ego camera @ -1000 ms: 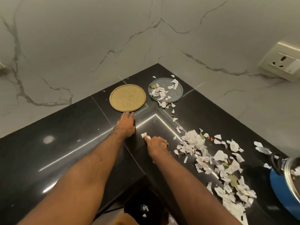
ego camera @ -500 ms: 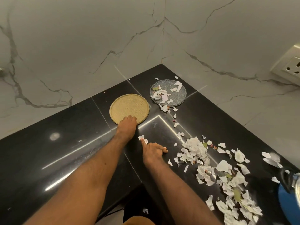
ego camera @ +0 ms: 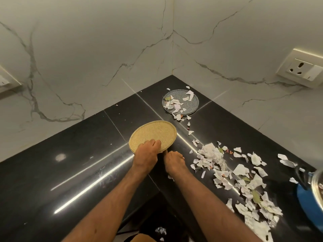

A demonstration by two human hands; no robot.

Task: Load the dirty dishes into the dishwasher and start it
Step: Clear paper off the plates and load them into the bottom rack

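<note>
Tan plate (ego camera: 153, 134) on the black surface (ego camera: 70, 172), its near rim clamped in the left hand (ego camera: 146, 153) grip and its body extending away toward the corner. Right hand (ego camera: 174, 161) just beside that rim, fingers curled, hold not discernible. Grey plate (ego camera: 192, 103) with paper scraps (ego camera: 174, 103) lies beyond

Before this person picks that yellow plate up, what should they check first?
1. Left hand grips the yellow plate at its near edge: ok.
2. Yellow plate free of scraps: ok.
3. Right hand free to help: cannot tell, fingers curled beside the plate.
4. Grey plate cleared of paper scraps: not ok.
5. Dishwasher open: cannot tell, out of view.
</note>
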